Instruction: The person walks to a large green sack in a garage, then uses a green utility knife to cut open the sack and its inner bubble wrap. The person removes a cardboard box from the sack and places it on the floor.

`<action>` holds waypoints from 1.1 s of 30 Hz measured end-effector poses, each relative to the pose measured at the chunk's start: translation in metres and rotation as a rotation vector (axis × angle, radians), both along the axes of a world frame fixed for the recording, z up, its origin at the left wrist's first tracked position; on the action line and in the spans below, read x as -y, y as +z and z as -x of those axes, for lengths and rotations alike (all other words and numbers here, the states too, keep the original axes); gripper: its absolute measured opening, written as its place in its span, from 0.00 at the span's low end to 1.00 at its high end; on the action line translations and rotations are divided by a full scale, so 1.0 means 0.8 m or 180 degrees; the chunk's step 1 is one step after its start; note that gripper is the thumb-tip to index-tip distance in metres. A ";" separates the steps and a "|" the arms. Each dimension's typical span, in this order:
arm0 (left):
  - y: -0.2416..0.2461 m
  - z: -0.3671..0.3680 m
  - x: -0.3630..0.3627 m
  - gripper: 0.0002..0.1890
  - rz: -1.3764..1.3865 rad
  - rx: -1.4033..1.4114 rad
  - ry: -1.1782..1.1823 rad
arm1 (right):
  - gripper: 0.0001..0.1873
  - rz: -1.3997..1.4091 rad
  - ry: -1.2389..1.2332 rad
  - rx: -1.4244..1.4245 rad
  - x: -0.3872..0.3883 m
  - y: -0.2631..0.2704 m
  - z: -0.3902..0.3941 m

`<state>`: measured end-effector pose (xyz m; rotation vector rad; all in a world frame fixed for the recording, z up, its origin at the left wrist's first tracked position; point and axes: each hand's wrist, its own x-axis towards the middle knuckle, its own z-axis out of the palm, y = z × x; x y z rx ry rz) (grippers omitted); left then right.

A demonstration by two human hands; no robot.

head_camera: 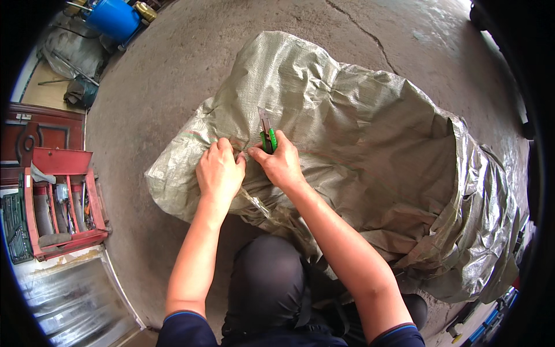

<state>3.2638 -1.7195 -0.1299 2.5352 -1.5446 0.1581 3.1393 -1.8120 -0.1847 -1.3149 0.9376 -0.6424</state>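
Observation:
A large woven plastic sack (381,143), greyish green and shiny, lies crumpled over the concrete before me. My left hand (220,170) pinches the sack's fabric left of centre, its fingers bent into the material. Just right of it, my right hand (281,161) grips a utility knife (267,132) with a green and black handle. The knife's blade is out and points away from me, over the sack. A strip of clear tape or plastic (256,202) hangs from the sack below my hands. What the sack covers, if anything, is hidden.
On the left, an open red toolbox (65,212) holds several tools, beside a green socket-set case (16,221). A blue tank (113,19) stands at the far left. A crack (362,28) runs through the concrete floor (182,56). My knee (268,273) is close below the sack.

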 end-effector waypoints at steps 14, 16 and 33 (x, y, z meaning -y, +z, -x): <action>0.034 -0.010 -0.013 0.08 0.0416 -0.1377 -0.0027 | 0.16 -0.0815 -0.0024 0.0698 0.006 0.003 -0.026; 0.028 -0.018 -0.019 0.11 0.0840 -0.0983 0.0041 | 0.15 -0.0796 0.0093 0.0632 0.007 0.014 -0.023; -0.007 -0.101 0.052 0.11 0.1234 -0.2052 0.1142 | 0.11 -0.0372 0.0281 0.0380 0.001 0.004 -0.020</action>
